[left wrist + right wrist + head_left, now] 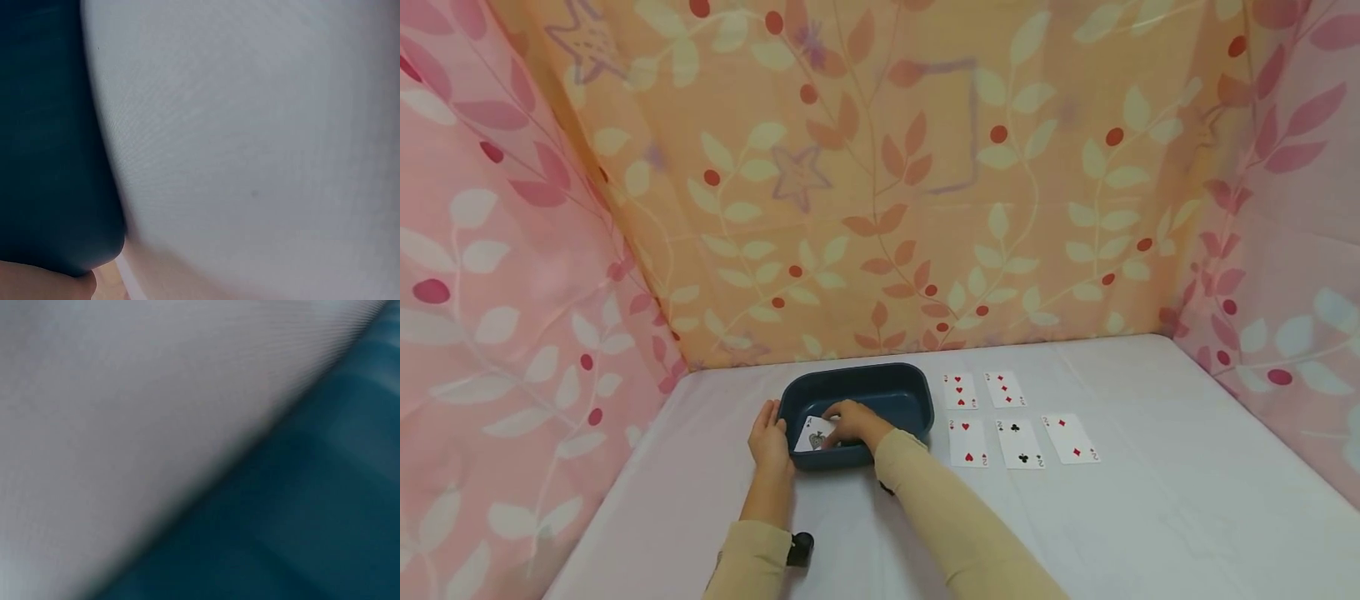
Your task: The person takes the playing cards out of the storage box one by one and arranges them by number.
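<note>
A dark blue rectangular bin (pixel 857 457) stands on the table, its wall filling part of both wrist views. My left hand (pixel 769 437) rests against the bin's left end, fingers extended along the outside. Inside the bin, at its left, lies a playing card (pixel 811 435) with a large ornate black spade, seemingly the ace. My right hand (pixel 853 422) reaches over the near rim and holds this card at its right part, thumb and fingers bent around it. The hand hides the card's right side and whatever lies beneath.
Right of the bin, face-up cards lie in two rows: a three of hearts (pixel 960 391) and three of diamonds (pixel 1004 389) behind, a two of hearts (pixel 968 442), two of clubs (pixel 1019 444) and two of diamonds (pixel 1071 438) in front. Patterned cloth (pixel 880 167) encloses the white table (pixel 1150 517).
</note>
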